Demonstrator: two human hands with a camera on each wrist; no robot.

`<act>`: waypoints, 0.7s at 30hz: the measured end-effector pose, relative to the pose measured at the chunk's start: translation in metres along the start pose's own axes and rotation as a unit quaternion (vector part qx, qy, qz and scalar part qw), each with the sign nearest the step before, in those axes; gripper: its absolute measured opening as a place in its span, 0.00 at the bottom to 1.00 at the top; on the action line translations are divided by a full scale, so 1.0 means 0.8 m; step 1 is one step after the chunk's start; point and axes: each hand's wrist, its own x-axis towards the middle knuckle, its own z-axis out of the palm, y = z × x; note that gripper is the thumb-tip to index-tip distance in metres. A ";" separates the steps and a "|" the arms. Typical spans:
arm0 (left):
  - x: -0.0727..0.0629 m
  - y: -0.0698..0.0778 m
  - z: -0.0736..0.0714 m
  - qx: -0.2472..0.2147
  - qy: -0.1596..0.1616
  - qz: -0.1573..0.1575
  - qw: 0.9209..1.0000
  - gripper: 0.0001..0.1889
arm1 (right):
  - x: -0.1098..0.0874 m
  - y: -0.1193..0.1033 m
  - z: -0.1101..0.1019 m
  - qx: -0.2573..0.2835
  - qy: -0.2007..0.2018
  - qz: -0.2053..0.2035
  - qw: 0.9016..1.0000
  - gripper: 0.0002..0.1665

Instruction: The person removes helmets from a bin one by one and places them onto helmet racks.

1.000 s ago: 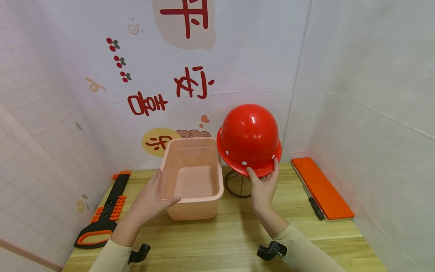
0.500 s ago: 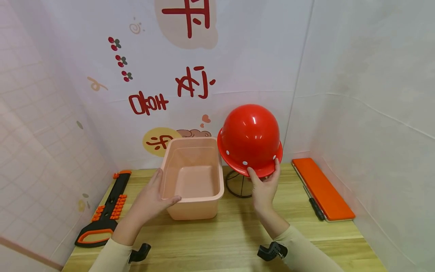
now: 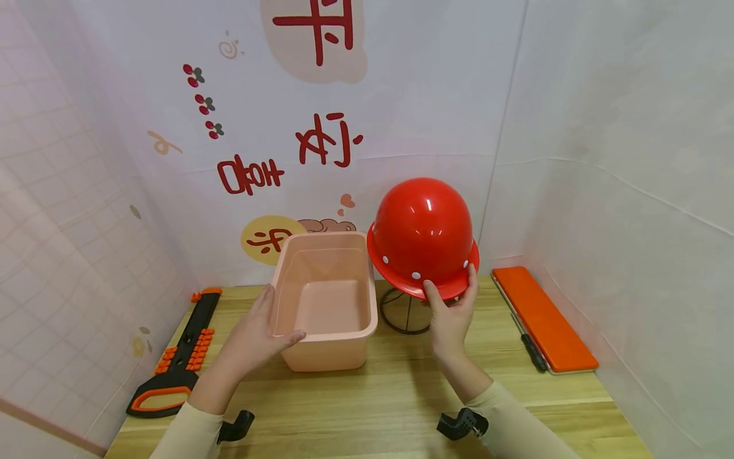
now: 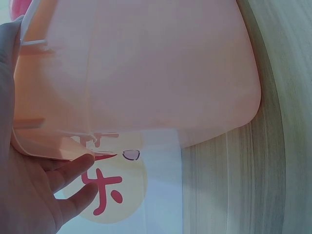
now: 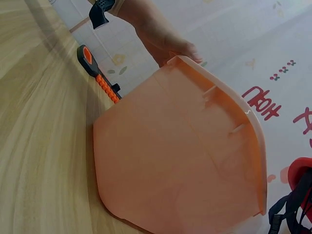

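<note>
My right hand (image 3: pixel 451 322) pinches the front brim of a red hard hat (image 3: pixel 423 226), thumb on top and fingers partly hidden under it. The hat is raised and tilted, dome up, over a dark wire ring stand (image 3: pixel 406 332) that it partly covers. Black straps (image 5: pixel 292 204) hang from its underside in the right wrist view. My left hand (image 3: pixel 252 335) grips the near left corner of a peach plastic bin (image 3: pixel 338 354), its thumb over the rim. Nothing lies inside the bin. In the left wrist view, fingers (image 4: pixel 73 170) curl under the rim.
At the left lies a long black tool (image 3: pixel 187 341) with an orange-lined loop handle and rows of orange tabs. A flat orange case (image 3: pixel 545 319) lies at the right, a black-handled screwdriver (image 3: pixel 533 352) along it. White printed sheeting (image 3: pixel 430 95) walls the wooden table (image 3: pixel 367 414).
My right hand and the hard hat have shifted very slightly to the right. My left hand and the bin stay in place.
</note>
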 end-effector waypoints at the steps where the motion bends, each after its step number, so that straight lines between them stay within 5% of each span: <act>1: 0.000 0.000 0.000 0.000 0.000 0.000 1.000 0.71 | 0.001 0.000 0.000 0.001 -0.001 -0.003 1.000 0.58; 12: 0.001 -0.001 -0.004 0.008 0.001 0.002 1.000 0.72 | 0.001 -0.009 -0.009 0.004 -0.019 -0.005 1.000 0.58; 21: 0.000 0.001 -0.022 0.014 -0.009 0.022 1.000 0.61 | 0.003 -0.018 -0.066 -0.079 -0.022 -0.055 0.995 0.57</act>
